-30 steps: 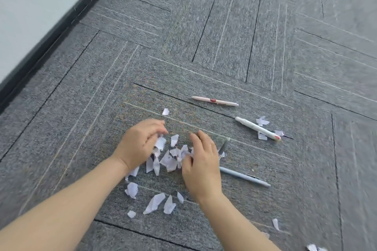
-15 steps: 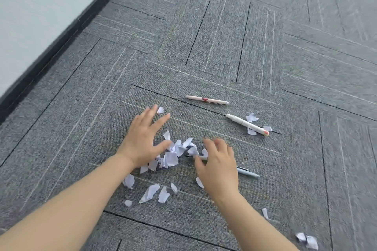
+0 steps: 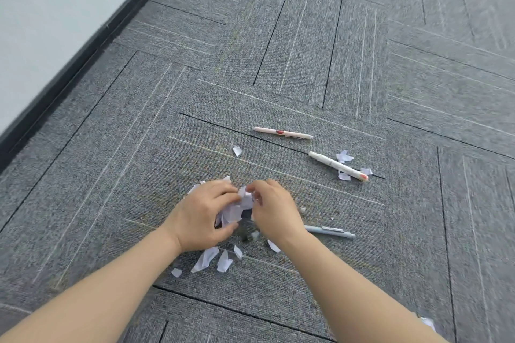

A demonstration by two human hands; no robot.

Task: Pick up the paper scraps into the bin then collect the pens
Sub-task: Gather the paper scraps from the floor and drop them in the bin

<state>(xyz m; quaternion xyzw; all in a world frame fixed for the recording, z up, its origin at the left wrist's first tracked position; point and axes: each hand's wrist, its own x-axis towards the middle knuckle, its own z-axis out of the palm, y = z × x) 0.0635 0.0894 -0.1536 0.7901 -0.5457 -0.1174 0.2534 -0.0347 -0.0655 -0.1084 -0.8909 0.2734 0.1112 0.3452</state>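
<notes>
My left hand point(image 3: 204, 217) and my right hand point(image 3: 274, 210) are cupped together on the carpet, both closed around a bunch of white paper scraps point(image 3: 237, 209). Loose scraps point(image 3: 207, 257) lie just below my hands, one scrap point(image 3: 237, 150) lies above them, and a few scraps point(image 3: 344, 157) sit beside the white pen point(image 3: 337, 166). A pink pen point(image 3: 282, 133) lies further up. A grey pen point(image 3: 330, 231) pokes out to the right from under my right wrist. No bin is in view.
Grey carpet tiles point(image 3: 306, 50) cover the floor. A white wall with a black skirting board point(image 3: 92, 36) runs along the left. Another scrap point(image 3: 427, 323) lies at the bottom right by my right forearm.
My hands, spread flat over the pile half a second ago, have drawn together and closed on a bunch of scraps between them. The camera view has shifted slightly.
</notes>
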